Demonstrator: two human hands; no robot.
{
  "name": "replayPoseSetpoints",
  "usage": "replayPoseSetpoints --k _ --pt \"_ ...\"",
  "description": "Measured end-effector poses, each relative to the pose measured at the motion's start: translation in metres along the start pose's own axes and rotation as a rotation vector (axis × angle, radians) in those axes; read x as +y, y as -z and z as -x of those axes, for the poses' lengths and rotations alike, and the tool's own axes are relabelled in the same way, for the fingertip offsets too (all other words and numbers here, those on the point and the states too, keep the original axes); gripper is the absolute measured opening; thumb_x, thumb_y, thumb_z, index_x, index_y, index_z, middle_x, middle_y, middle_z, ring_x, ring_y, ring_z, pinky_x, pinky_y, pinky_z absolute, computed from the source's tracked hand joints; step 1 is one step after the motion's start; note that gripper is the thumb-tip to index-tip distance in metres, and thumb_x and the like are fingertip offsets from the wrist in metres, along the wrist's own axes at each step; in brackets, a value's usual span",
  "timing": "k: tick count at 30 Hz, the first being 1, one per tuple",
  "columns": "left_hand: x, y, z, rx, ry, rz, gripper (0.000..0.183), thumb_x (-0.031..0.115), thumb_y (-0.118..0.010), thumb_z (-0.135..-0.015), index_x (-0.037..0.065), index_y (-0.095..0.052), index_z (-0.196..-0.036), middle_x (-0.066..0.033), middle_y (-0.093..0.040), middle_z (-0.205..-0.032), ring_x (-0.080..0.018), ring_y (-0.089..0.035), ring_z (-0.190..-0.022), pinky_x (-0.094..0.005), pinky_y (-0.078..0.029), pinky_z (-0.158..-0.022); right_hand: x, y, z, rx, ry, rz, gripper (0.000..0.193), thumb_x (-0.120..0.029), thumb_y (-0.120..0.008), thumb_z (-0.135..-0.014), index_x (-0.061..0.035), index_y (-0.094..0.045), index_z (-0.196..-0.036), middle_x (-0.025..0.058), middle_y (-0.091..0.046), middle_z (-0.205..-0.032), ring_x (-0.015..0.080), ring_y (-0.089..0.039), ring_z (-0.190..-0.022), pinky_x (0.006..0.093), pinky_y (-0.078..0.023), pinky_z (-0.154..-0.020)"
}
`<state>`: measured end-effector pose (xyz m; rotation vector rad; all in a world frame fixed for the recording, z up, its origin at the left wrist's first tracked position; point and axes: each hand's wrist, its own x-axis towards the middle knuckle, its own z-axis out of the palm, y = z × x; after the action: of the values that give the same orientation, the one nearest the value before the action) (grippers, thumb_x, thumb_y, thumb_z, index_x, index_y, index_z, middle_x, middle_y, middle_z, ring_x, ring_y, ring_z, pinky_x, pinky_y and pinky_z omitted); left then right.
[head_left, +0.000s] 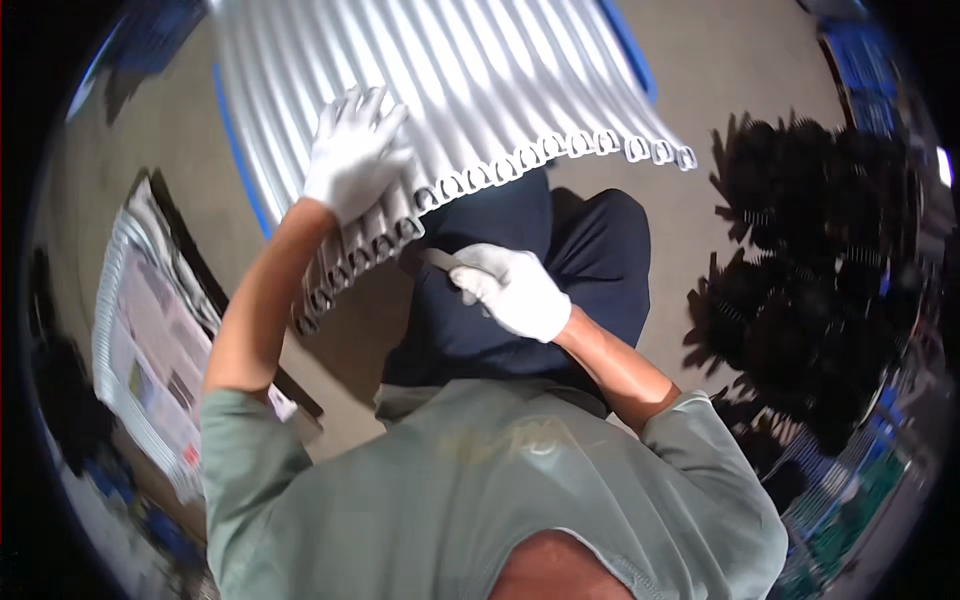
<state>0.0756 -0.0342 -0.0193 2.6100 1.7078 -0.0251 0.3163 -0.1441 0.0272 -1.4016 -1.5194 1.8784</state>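
Note:
A row of long silver metal tubes (470, 80) lies side by side, their hollow cut ends facing me in a curved line. My left hand (357, 152), in a white glove, rests on top of the tubes near these ends, fingers spread. Below the ends, over my lap, my right hand (515, 292) is closed in a white glove around a flat grey tool (438, 259). Its narrow tip points up and left toward the tube ends, apart from them. Whether it is a file or a blade I cannot tell.
Blue strips (240, 150) edge the tubes on both sides. Down at the left lies a wrapped bundle of silver lengths (150, 350). A big cluster of dark, finned parts (800, 270) stands at the right, with blue crates (865, 70) beyond it.

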Motion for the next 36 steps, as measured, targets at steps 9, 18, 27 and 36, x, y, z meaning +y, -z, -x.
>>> replayPoseSetpoints --k 9,18,27,36 --pt "0.024 -0.014 -0.041 -0.109 -0.284 0.184 0.062 0.049 -0.043 -0.099 0.013 -0.039 -0.149 -0.0192 -0.032 -0.156 -0.0394 -0.024 -0.147 -0.0542 -0.018 -0.119 0.028 0.067 0.031 0.701 0.077 -0.292 0.021 -0.010 -0.055 -0.095 0.0024 -0.057 -0.112 0.0069 -0.061 -0.080 0.0115 -0.053 -0.061 0.0223 -0.043 -0.057" --pt "0.110 -0.014 -0.121 0.069 -0.490 0.295 0.065 0.049 -0.045 -0.099 0.012 -0.036 -0.151 -0.0179 -0.033 -0.156 -0.0364 -0.027 -0.146 -0.0495 -0.020 -0.119 0.035 0.110 0.030 1.007 0.151 -0.635 0.028 -0.019 -0.049 -0.100 0.0017 -0.055 -0.117 0.0059 -0.059 -0.077 0.0105 -0.050 -0.058 0.0218 -0.039 -0.054" --pt "0.177 0.021 -0.133 0.195 -0.677 0.387 0.062 0.040 -0.056 -0.093 0.007 -0.044 -0.143 -0.0181 -0.047 -0.146 -0.0373 -0.045 -0.134 -0.0486 -0.030 -0.113 0.043 0.132 0.041 1.063 0.218 -0.656 0.028 -0.019 -0.049 -0.100 0.0020 -0.056 -0.118 0.0063 -0.059 -0.077 0.0101 -0.050 -0.056 0.0215 -0.039 -0.054" --pt "0.196 0.039 -0.127 0.315 -0.663 0.361 0.058 0.034 -0.064 -0.086 0.002 -0.052 -0.132 -0.0182 -0.054 -0.139 -0.0354 -0.050 -0.129 -0.0442 -0.036 -0.109 0.062 0.132 0.046 1.062 0.162 -0.690 0.029 -0.017 -0.051 -0.099 0.0035 -0.057 -0.119 0.0069 -0.060 -0.077 0.0107 -0.051 -0.056 0.0215 -0.039 -0.052"
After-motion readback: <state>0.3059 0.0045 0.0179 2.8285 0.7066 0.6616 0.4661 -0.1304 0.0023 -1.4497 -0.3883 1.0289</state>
